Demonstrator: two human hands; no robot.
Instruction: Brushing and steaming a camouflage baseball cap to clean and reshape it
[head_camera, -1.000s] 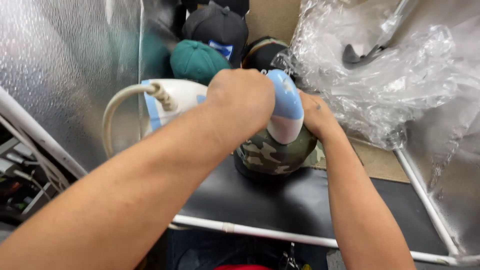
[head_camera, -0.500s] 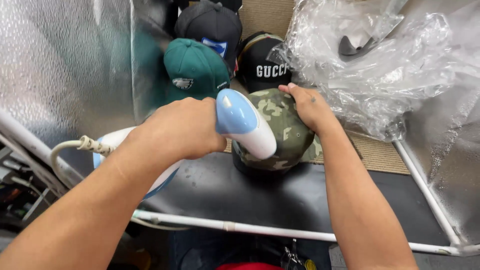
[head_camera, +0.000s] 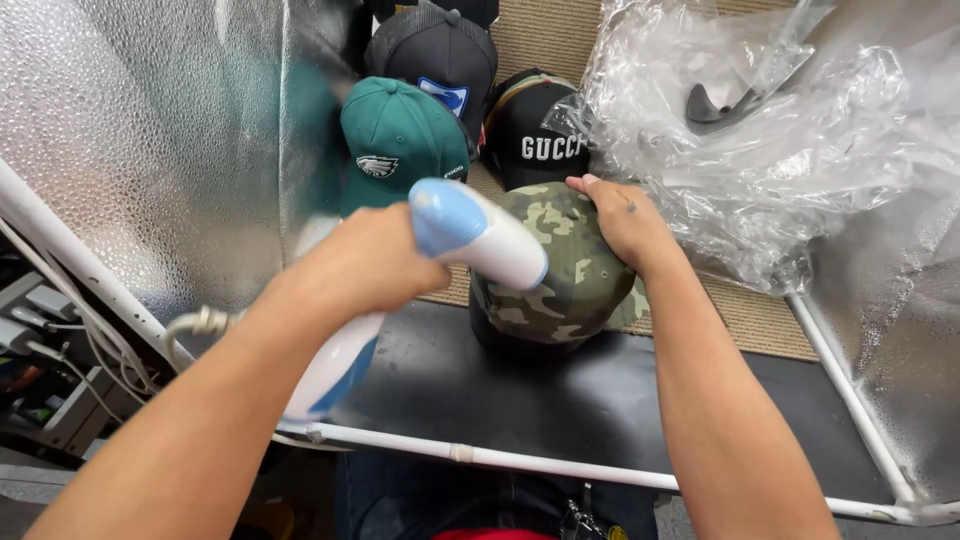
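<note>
Camouflage cloth covers the cap (head_camera: 555, 265) at the middle of the black mat (head_camera: 560, 400), and the right hand (head_camera: 620, 220) lies flat over its far right side, fingers together and pressed on the crown. The left hand (head_camera: 365, 265) is wrapped tight around the white and blue steamer (head_camera: 470, 240), whose long body slants from lower left up to the right, its rounded head touching or just short of the cap's left side. The left hand is thus just left of the cap. Beyond stand a green cap (head_camera: 400, 140) and two black caps (head_camera: 535, 125), close behind; crumpled clear plastic (head_camera: 760, 150) crowds the right. Open mat lies nearer the body.
</note>
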